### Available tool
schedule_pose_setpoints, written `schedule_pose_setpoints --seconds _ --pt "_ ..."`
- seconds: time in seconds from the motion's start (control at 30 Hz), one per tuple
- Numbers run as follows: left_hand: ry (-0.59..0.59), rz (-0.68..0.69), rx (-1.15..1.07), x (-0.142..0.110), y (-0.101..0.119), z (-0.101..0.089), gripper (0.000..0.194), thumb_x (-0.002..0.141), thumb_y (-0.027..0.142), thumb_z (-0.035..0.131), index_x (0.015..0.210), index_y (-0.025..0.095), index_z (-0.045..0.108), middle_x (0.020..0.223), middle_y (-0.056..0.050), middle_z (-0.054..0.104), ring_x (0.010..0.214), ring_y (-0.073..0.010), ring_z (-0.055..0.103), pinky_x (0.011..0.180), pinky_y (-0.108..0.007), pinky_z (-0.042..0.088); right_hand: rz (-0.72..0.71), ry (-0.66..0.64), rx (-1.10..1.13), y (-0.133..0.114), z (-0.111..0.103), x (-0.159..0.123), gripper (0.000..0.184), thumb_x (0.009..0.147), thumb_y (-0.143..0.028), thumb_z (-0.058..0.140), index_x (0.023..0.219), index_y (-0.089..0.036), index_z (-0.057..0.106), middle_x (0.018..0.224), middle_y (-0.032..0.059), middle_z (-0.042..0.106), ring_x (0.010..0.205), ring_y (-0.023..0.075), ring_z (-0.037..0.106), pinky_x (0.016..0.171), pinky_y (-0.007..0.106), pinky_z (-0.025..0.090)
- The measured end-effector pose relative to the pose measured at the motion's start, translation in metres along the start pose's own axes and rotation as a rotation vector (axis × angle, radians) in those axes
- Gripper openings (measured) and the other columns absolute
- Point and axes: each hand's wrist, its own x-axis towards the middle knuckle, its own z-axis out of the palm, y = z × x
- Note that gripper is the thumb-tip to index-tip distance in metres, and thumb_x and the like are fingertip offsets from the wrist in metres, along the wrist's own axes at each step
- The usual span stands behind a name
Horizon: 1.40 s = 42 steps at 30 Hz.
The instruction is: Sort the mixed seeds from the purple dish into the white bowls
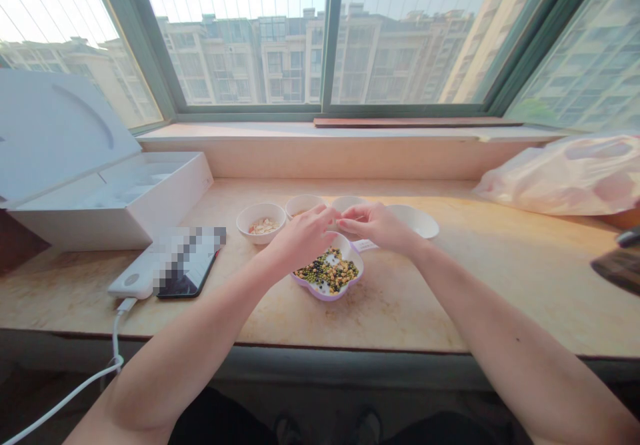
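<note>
A purple-rimmed dish [306, 286] of mixed green, yellow and dark beans [330, 273] stands on the stone sill in front of me. My left hand [300, 234] hovers over its far edge with the fingers pinched together. My right hand [377, 224] meets it fingertip to fingertip, also pinched. What the fingers hold is too small to make out. Behind the hands stand three small white bowls: one [260, 222] with pale pieces, one [303, 203] and one [347, 202] whose contents are hidden.
A shallow white plate [420, 222] lies right of the bowls. At left are an open white box [115, 195], a white power bank [135, 278] with a cable and a phone [187, 278]. A plastic bag [565, 175] lies at right; a dark object [617, 265] sits at the right edge.
</note>
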Motion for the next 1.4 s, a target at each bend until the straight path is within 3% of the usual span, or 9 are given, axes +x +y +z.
schedule_pose_setpoints --seconds 0.07,0.17,0.4,0.53,0.63,1.0,1.2,1.4 --pt "-0.140 0.017 0.064 -0.001 0.000 -0.002 0.021 0.094 0.015 0.056 0.110 0.018 0.068 0.108 -0.008 0.072 0.097 -0.0230 0.072 0.082 -0.034 0.057 -0.031 0.148 -0.166 0.003 -0.005 0.002 0.031 0.086 -0.046 0.066 0.087 -0.017 0.077 0.072 0.0028 0.067 0.065 0.0157 0.056 0.063 0.030 0.040" --pt "-0.351 0.109 0.113 -0.005 0.002 -0.004 0.018 0.088 0.015 0.057 0.100 0.019 0.070 0.110 -0.007 0.073 0.100 -0.0244 0.072 0.083 -0.033 0.056 -0.013 0.241 -0.358 0.011 -0.008 0.006 0.027 0.089 -0.038 0.063 0.091 -0.017 0.079 0.070 0.0035 0.069 0.064 0.0180 0.060 0.066 0.032 0.044" --pt "-0.515 0.155 0.121 -0.009 0.005 -0.008 0.022 0.079 0.023 0.067 0.100 0.019 0.072 0.115 -0.007 0.073 0.110 -0.0262 0.069 0.093 -0.033 0.054 -0.064 0.300 -0.538 0.024 -0.006 0.013 0.020 0.091 -0.027 0.062 0.089 -0.019 0.079 0.087 0.0071 0.078 0.076 0.0211 0.067 0.077 0.034 0.049" --pt "-0.540 0.181 0.141 -0.005 0.004 -0.007 0.011 0.082 0.016 0.064 0.090 0.018 0.072 0.109 -0.008 0.073 0.103 -0.0243 0.070 0.089 -0.032 0.054 -0.101 0.309 -0.578 0.028 -0.007 0.015 0.020 0.093 -0.024 0.061 0.094 -0.019 0.080 0.102 0.0081 0.079 0.087 0.0222 0.069 0.084 0.034 0.051" --pt "-0.543 0.199 0.156 -0.003 0.002 -0.005 0.018 0.086 0.008 0.056 0.086 0.017 0.071 0.103 -0.007 0.074 0.101 -0.0223 0.070 0.087 -0.030 0.053 -0.085 0.290 -0.591 0.029 -0.008 0.015 0.021 0.093 -0.025 0.062 0.101 -0.018 0.080 0.103 0.0084 0.079 0.087 0.0223 0.070 0.086 0.035 0.051" --pt "-0.500 0.166 0.129 -0.001 -0.001 0.007 0.040 0.083 -0.002 0.045 0.100 0.018 0.076 0.105 -0.007 0.075 0.100 -0.0222 0.070 0.087 -0.033 0.053 -0.067 0.269 -0.549 0.021 -0.007 0.011 0.021 0.093 -0.030 0.062 0.098 -0.021 0.080 0.094 0.0069 0.078 0.082 0.0212 0.067 0.081 0.033 0.051" --pt "-0.477 0.157 0.099 -0.001 -0.001 0.006 0.043 0.081 -0.003 0.046 0.105 0.019 0.074 0.102 -0.006 0.075 0.098 -0.0231 0.071 0.085 -0.033 0.053 -0.071 0.264 -0.518 0.020 -0.009 0.011 0.023 0.093 -0.031 0.061 0.099 -0.020 0.080 0.094 0.0079 0.077 0.078 0.0209 0.064 0.079 0.035 0.050" --pt "-0.434 0.205 0.036 -0.001 -0.004 0.008 0.051 0.078 -0.005 0.046 0.115 0.021 0.069 0.123 -0.004 0.072 0.112 -0.0217 0.070 0.092 -0.030 0.053 -0.084 0.282 -0.509 0.020 -0.010 0.011 0.024 0.093 -0.032 0.062 0.099 -0.019 0.080 0.093 0.0080 0.075 0.076 0.0200 0.063 0.078 0.034 0.049"
